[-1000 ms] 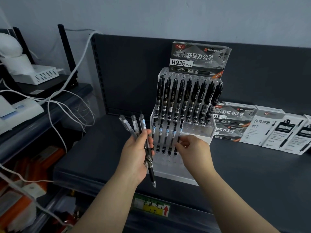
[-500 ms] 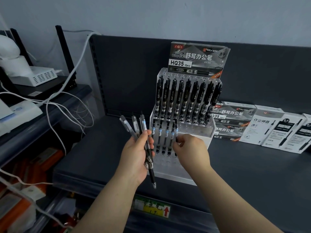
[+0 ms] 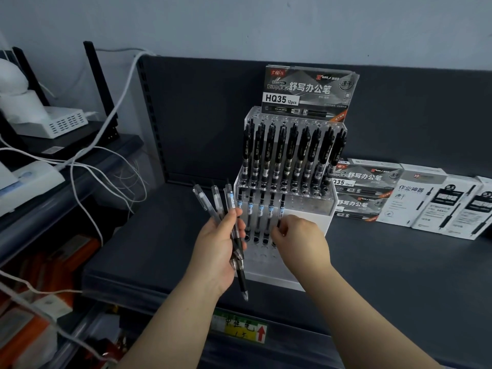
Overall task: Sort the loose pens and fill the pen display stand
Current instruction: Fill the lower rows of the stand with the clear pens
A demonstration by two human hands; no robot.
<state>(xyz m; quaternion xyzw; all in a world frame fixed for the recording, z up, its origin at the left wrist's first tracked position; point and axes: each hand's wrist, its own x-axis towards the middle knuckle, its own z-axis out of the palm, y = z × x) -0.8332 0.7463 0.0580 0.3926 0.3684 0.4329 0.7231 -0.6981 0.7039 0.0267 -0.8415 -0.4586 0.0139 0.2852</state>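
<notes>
Left hand [image 3: 215, 251] grips spare pens [image 3: 213, 203] fanned, likely for easy picking, while right hand [image 3: 300, 241] pinches lower-row pen [image 3: 282, 209], seemingly seating it in stand [image 3: 316, 211].

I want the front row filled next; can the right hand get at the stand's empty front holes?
Probably yes: the right hand sits by the empty holes, nothing between, though it pinches a pen; the left hand grips loose pens.
</notes>
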